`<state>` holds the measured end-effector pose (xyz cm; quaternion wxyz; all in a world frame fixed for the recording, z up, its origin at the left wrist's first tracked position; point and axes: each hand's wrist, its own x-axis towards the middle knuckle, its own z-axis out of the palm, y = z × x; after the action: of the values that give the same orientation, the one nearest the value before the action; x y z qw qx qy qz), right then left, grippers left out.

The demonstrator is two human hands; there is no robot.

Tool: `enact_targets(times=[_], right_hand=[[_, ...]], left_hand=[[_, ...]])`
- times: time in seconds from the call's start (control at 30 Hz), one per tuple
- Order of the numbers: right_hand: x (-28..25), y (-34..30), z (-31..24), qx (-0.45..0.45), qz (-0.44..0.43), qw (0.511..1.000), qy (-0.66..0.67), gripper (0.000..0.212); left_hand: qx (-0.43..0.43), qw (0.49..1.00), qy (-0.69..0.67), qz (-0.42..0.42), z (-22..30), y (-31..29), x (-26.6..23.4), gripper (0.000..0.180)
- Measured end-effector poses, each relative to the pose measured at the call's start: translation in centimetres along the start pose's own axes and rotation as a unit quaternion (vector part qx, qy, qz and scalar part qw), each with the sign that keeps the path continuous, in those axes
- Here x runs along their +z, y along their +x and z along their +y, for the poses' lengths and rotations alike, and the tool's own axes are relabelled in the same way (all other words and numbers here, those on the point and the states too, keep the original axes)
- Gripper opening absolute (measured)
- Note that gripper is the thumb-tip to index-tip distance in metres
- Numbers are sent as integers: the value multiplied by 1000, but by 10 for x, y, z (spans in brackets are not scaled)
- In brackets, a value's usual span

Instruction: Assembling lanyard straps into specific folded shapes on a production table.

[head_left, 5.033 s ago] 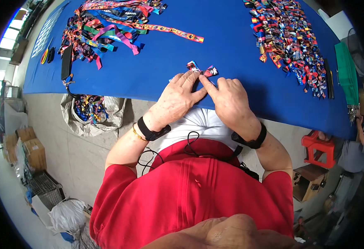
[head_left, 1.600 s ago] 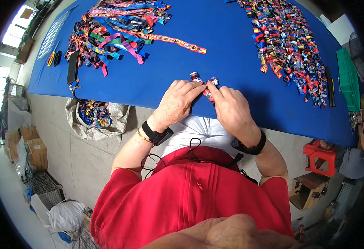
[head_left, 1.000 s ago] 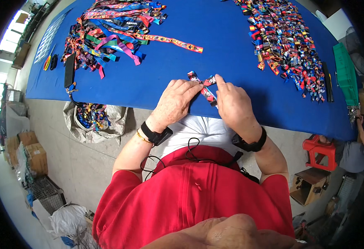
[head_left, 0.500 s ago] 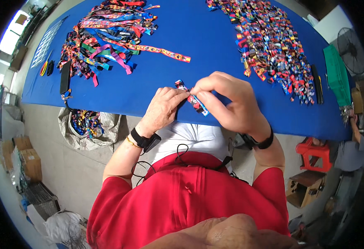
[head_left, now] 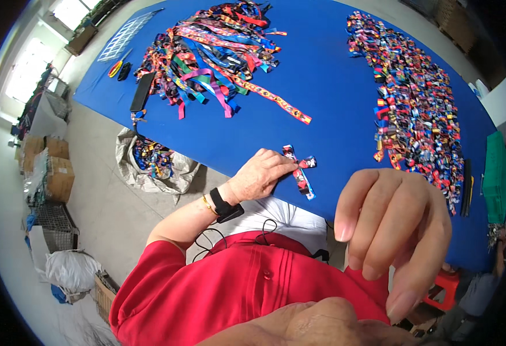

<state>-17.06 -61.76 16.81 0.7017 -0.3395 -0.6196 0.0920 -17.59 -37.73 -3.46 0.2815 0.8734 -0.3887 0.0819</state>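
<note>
A short printed ribbon (head_left: 303, 182) in red, black, white and blue lies on the blue table near its front edge, folded so that its strips cross. My left hand (head_left: 263, 175) rests at the ribbon's left side, its fingertips closed together and pressing the crossing point. My right hand (head_left: 400, 230) is raised close to the camera, above the table's front edge. Its fingers are loosely curved and spread apart, and I see nothing in them.
A heap of long printed ribbons (head_left: 230, 60) lies back left on the blue table (head_left: 322, 69). Many small folded ribbon pieces (head_left: 417, 106) cover the right. A dark phone-like slab (head_left: 143, 92) sits at the left edge, above an open sack (head_left: 186, 171). A green bin (head_left: 495, 179) is far right.
My right hand has let go of the ribbon and come up toward the camera, to the right. The left hand stays on the ribbon. The whole view has shifted.
</note>
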Motion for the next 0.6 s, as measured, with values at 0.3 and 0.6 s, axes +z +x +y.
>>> enact_targets(times=[0.3, 0.6], right_hand=[[-25, 8, 2, -72, -73, 995, -3, 12], [-25, 5, -8, -60, -96, 994, -10, 13]], left_hand=[[5, 1000, -7, 9, -2, 1, 2, 59], [-5, 1000, -1, -8, 0, 1, 0, 53]])
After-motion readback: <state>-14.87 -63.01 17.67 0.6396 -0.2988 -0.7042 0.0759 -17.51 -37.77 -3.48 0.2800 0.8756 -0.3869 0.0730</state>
